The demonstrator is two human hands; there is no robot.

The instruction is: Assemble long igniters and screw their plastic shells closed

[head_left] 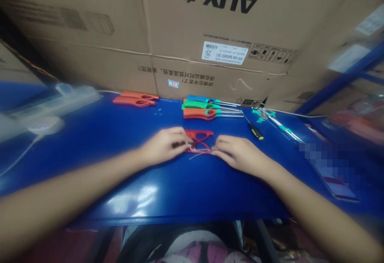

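A red plastic lighter shell lies open on the blue table, with thin wires trailing from its near edge. My left hand rests against the shell's left end, fingers pinched together on it. My right hand sits at the shell's right end, fingertips pressed on the wires and the shell's corner. Both hands lie low on the table top.
Behind are three assembled long lighters, blue, green and orange. Two orange shell halves lie at back left. A black-and-yellow screwdriver and teal parts lie right. A large cardboard box walls the back.
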